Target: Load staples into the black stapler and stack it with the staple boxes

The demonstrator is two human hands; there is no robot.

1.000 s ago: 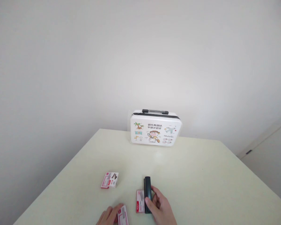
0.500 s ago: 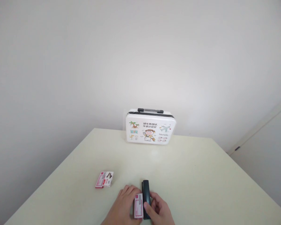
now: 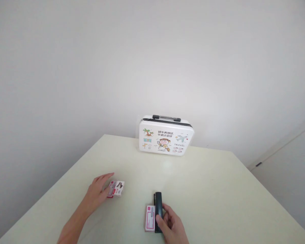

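Note:
My right hand (image 3: 172, 226) is closed around the near end of a black stapler (image 3: 158, 203) that lies on the pale table (image 3: 218, 196). A red and white staple box (image 3: 149, 218) lies flat against the stapler's left side. My left hand (image 3: 98, 191) is stretched out further left, fingers apart. Its fingertips rest on the left edge of a second red and white staple box (image 3: 117, 188). I cannot tell whether it grips this box.
A small white suitcase (image 3: 165, 137) with cartoon prints and a black handle stands upright at the table's far edge against the white wall. A pale cabinet front (image 3: 289, 162) is at the right. The table's left edge runs diagonally near my left forearm.
My left hand left a staple box beside the stapler and moved left to the other box. My right hand stayed on the stapler.

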